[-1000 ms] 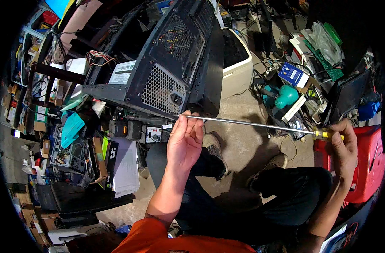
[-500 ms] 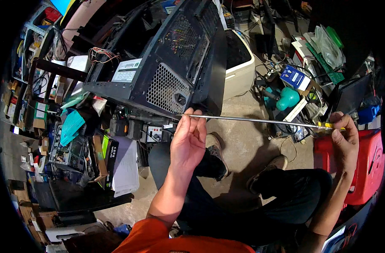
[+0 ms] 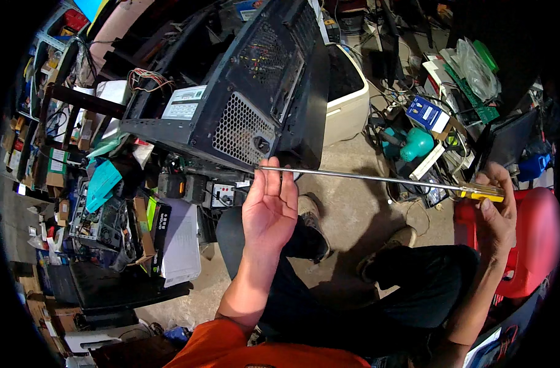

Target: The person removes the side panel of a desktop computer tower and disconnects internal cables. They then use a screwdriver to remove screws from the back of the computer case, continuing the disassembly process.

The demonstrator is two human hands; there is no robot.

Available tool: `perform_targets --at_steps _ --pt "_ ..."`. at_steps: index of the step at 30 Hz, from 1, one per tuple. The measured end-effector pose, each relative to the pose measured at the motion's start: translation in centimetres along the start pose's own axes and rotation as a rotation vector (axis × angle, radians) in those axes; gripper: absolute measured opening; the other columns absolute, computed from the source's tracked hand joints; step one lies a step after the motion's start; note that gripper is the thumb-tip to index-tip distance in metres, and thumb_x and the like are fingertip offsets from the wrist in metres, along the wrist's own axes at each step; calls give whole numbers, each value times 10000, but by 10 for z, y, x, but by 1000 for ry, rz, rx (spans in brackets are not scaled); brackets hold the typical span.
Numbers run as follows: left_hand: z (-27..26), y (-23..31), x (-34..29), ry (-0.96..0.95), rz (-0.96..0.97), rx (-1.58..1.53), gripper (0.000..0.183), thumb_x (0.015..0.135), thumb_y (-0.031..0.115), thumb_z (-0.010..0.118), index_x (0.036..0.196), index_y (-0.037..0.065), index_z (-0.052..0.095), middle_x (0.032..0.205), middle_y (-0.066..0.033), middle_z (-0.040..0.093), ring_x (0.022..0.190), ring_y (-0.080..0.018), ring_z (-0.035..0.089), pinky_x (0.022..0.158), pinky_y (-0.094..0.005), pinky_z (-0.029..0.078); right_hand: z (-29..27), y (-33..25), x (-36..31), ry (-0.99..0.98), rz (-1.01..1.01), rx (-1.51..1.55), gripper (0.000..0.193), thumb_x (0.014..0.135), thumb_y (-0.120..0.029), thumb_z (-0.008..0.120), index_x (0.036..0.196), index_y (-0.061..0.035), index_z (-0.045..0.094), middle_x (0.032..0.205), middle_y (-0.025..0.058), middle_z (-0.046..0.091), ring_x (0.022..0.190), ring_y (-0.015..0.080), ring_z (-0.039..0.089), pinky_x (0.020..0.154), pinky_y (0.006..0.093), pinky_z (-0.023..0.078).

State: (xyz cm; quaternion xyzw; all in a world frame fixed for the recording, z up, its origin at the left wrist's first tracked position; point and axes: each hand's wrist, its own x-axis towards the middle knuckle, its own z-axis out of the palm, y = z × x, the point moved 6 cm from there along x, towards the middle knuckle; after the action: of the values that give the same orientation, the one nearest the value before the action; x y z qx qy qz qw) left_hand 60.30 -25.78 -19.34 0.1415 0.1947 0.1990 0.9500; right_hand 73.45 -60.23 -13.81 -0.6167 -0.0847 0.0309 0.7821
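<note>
A long screwdriver (image 3: 366,177) with a thin metal shaft and a yellow handle lies almost level across my view. My right hand (image 3: 496,211) grips it by the handle, the thumb below and the fingers above. My left hand (image 3: 270,211) is turned palm up with its fingers stretched out. The tip end of the shaft rests across those fingertips. Just beyond my left hand stands a black computer case (image 3: 221,101), tilted, with a honeycomb vent panel (image 3: 242,127) on the side facing me. The tip is close to the case's lower corner.
A cream plastic bin (image 3: 348,116) stands right of the case. A teal heat gun-like tool (image 3: 417,144), a blue box (image 3: 427,113) and cables clutter the right. A red plastic stool or case (image 3: 531,239) is by my right arm. Boxes and parts crowd the left.
My left fingers have straightened from a curl around the shaft's end. The right hand has shifted slightly down, and more of the yellow handle shows.
</note>
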Motion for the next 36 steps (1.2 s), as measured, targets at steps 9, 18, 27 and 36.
perform_targets --at_steps 9,18,27,36 --pt "5 -4 -1 -44 -57 -89 244 931 251 518 1124 126 598 1095 -18 655 1045 -225 603 882 -345 516 -19 4 -2 -77 -118 -200 302 825 -232 656 1004 -31 518 956 44 537 811 101 511 685 219 405" --pt "-2 -2 -1 -29 -29 6 238 933 303 513 1109 176 608 1104 35 650 999 -198 620 818 -340 532 -13 4 -6 -59 -40 -115 191 867 -120 606 998 -10 521 921 37 528 738 82 511 604 188 389" --pt "3 -2 0 29 14 -14 231 934 296 511 1076 157 629 1064 31 666 1009 -162 615 807 -323 541 -21 16 -9 -111 265 -150 397 708 -219 779 951 10 565 903 73 551 819 148 526 706 264 421" --pt "6 -7 -2 42 40 125 202 907 264 521 1002 127 636 992 -3 678 947 -175 622 776 -324 524 -29 3 0 -133 -18 -40 350 673 -211 791 801 -17 529 850 84 519 746 150 483 698 259 394"
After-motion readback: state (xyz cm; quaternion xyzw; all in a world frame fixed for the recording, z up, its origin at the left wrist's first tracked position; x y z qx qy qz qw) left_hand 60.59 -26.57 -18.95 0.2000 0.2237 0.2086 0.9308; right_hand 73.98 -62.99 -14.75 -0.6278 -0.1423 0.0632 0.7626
